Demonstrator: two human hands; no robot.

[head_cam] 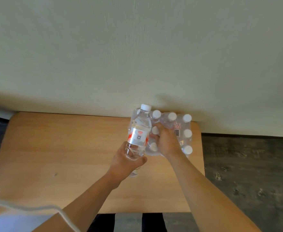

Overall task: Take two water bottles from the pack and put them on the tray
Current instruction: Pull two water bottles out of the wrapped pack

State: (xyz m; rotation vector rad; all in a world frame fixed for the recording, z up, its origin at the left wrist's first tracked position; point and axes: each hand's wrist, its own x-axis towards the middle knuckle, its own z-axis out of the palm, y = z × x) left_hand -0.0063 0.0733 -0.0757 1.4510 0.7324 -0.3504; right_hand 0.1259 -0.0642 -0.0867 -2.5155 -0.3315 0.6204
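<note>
A shrink-wrapped pack of water bottles (pixel 181 129) with white caps stands at the far right of the wooden table (pixel 62 148), against the wall. My left hand (pixel 125 163) grips the lower part of one clear water bottle (pixel 140 129) with a silver and red label and a white cap, held upright above the table just left of the pack. My right hand (pixel 166 143) rests on the pack's near left part, fingers curled around a bottle inside the torn wrap. No tray is in view.
A pale wall (pixel 137 47) rises right behind the table. Dark flooring (pixel 246 173) lies to the right of the table edge. A white cable (pixel 37 208) runs across the bottom left, over a grey surface (pixel 11 223).
</note>
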